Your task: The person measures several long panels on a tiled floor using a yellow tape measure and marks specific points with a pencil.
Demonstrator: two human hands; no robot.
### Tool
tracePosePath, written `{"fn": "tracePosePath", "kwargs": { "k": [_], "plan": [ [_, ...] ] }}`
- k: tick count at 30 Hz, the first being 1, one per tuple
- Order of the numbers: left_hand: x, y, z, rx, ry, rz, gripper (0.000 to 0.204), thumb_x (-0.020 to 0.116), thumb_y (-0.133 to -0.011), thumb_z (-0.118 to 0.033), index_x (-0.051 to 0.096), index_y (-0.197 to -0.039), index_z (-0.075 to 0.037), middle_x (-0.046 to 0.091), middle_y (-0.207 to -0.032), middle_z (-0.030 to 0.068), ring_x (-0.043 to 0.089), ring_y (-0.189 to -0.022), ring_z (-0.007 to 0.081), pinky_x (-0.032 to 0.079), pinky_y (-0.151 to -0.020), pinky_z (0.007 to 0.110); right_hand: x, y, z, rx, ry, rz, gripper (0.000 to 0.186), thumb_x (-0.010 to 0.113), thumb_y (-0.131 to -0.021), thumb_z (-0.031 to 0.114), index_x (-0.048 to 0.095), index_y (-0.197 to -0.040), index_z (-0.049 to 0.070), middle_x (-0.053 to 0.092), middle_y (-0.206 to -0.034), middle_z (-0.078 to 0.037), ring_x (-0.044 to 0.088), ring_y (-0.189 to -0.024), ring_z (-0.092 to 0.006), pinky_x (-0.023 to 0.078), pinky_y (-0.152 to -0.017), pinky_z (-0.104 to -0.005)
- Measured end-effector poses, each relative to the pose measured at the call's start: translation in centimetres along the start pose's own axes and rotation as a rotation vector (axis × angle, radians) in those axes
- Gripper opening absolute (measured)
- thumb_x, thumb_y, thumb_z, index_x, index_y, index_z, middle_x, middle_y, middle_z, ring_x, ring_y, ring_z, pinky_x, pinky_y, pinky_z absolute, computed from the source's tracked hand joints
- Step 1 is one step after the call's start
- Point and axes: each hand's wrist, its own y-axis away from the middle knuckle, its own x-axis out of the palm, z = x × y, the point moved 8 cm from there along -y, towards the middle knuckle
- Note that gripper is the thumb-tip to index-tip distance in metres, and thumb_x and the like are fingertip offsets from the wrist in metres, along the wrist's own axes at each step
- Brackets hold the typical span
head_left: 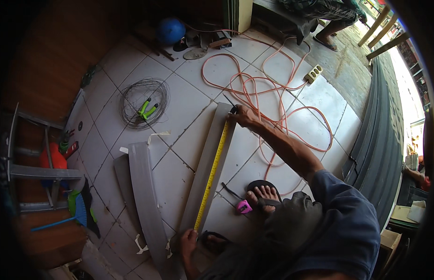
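Note:
A long grey flat strip (pixel 201 175) lies on the tiles, running away from me, with a yellow measuring tape (pixel 211 179) stretched along it. At the near end, my left hand (pixel 189 241) is closed on the tape. My right hand (pixel 246 116) is closed over the tape's far end, at the strip's right edge. A thin dark stick (pixel 228 100) juts out by its fingers; whether they grip it is unclear. By my sandalled foot (pixel 264 193) lies a pink tape measure case (pixel 244 206) with a dark strap-like piece beside it.
Other grey strips (pixel 147 186) lie left. Beyond them are a wire coil (pixel 128 95) and green-handled pliers (pixel 144 108). An orange extension cord (pixel 240 84) with a socket block (pixel 313 73) sprawls ahead. Dark corrugated sheets (pixel 378 126) line the right; a metal frame (pixel 44 172) stands left. Another person (pixel 331 23) sits far right.

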Motion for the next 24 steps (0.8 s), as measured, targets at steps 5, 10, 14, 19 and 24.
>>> {"fn": "tracePosePath", "kwargs": {
  "k": [5, 10, 14, 19, 24],
  "plan": [
    [1.0, -0.3, 1.7, -0.058, -0.041, -0.139, 0.026, 0.062, -0.09, -0.02, 0.065, -0.101, 0.003, 0.063, -0.076, 0.0075, 0.057, -0.072, 0.0123, 0.048, -0.067, 0.031, -2.5, -4.1, -1.9, -0.074, 0.066, -0.352, 0.048, 0.067, -0.078, 0.043, 0.066, -0.109, 0.005, 0.069, -0.101, -0.024, 0.067, -0.097, -0.0374, 0.051, -0.085, -0.0441],
    [0.8, -1.7, 0.5, -0.122, -0.048, -0.279, 0.027, 0.065, -0.09, -0.023, 0.066, -0.094, 0.003, 0.067, -0.076, 0.012, 0.063, -0.072, 0.0178, 0.05, -0.067, 0.035, -1.4, -3.9, -2.0, -0.013, 0.084, -0.405, 0.047, 0.066, -0.081, 0.043, 0.068, -0.11, 0.005, 0.07, -0.103, -0.021, 0.067, -0.099, -0.0335, 0.05, -0.085, -0.0419],
    [0.0, -1.7, 0.3, -0.123, -0.171, -0.333, 0.033, 0.067, -0.089, -0.033, 0.068, -0.091, 0.0, 0.067, -0.077, 0.0163, 0.067, -0.072, 0.0285, 0.05, -0.067, 0.038, -1.1, -4.3, -3.8, -0.01, 0.058, -0.308, 0.044, 0.066, -0.084, 0.042, 0.07, -0.107, 0.004, 0.067, -0.079, -0.011, 0.062, -0.065, -0.019, 0.047, -0.059, -0.0328],
    [-1.5, -1.1, 0.0, -0.212, -0.311, -0.333, 0.036, 0.066, -0.088, -0.04, 0.071, -0.092, -0.005, 0.068, -0.079, 0.0159, 0.067, -0.073, 0.0326, 0.051, -0.067, 0.04, -0.8, -1.6, -2.4, 0.037, 0.053, -0.267, 0.045, 0.064, -0.087, 0.041, 0.069, -0.111, 0.004, 0.067, -0.072, -0.01, 0.06, -0.051, -0.016, 0.048, -0.05, -0.0319],
    [-1.2, -2.1, -2.2, -0.199, -0.375, -0.356, 0.035, 0.068, -0.087, -0.04, 0.072, -0.092, -0.007, 0.069, -0.079, 0.0144, 0.067, -0.072, 0.0307, 0.052, -0.067, 0.04, -3.7, 0.6, -4.3, 0.102, 0.027, -0.293, 0.044, 0.066, -0.085, 0.039, 0.07, -0.108, 0.002, 0.065, -0.07, -0.01, 0.058, -0.049, -0.0162, 0.047, -0.047, -0.0305]
  ]
}}
